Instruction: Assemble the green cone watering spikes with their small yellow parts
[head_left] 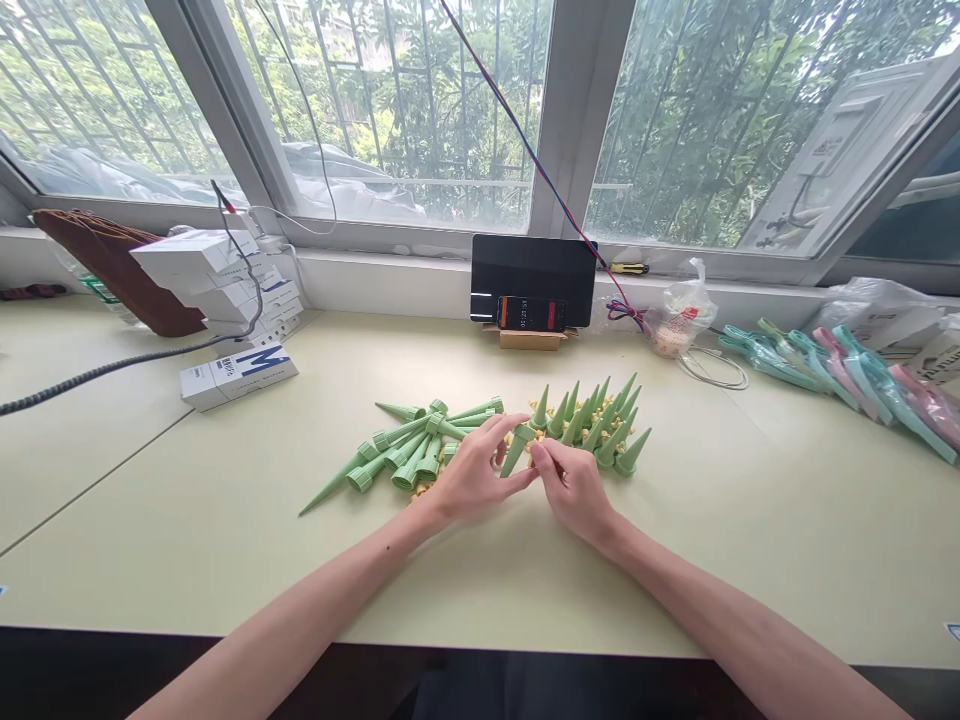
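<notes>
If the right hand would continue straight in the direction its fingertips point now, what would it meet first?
Probably the tilted green spike between the two hands, just ahead of the right hand; behind it comes the left hand. Depth there is hard to judge.

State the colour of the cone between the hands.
The cone is green; the head view shows it.
</notes>
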